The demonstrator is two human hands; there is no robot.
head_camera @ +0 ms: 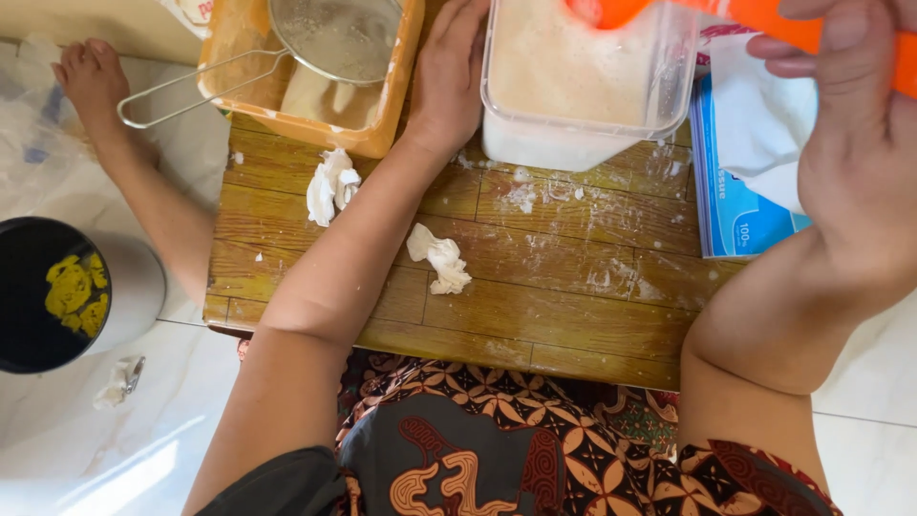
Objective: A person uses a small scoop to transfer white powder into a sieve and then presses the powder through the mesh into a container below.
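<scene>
Floor (76, 449): pale glossy tiles, marble-like, thin grout lines, soft daylight glare lower left. Low wooden surface (535, 315) of yellow-brown planks sits on it, dusted with white powder. Black bin (38, 296) with white side stands left of the surface, yellow scraps inside. Crumpled wrapper (119, 380) on the floor just below the bin.

Sieve (336, 36) in tub (382, 124), left of flour container (573, 143)

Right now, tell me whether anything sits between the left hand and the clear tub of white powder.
Nothing visible does: the left hand lies flat against the side of the clear tub. The orange tub sits on the hand's other side, and two crumpled tissues lie nearer on the wooden table.
</scene>
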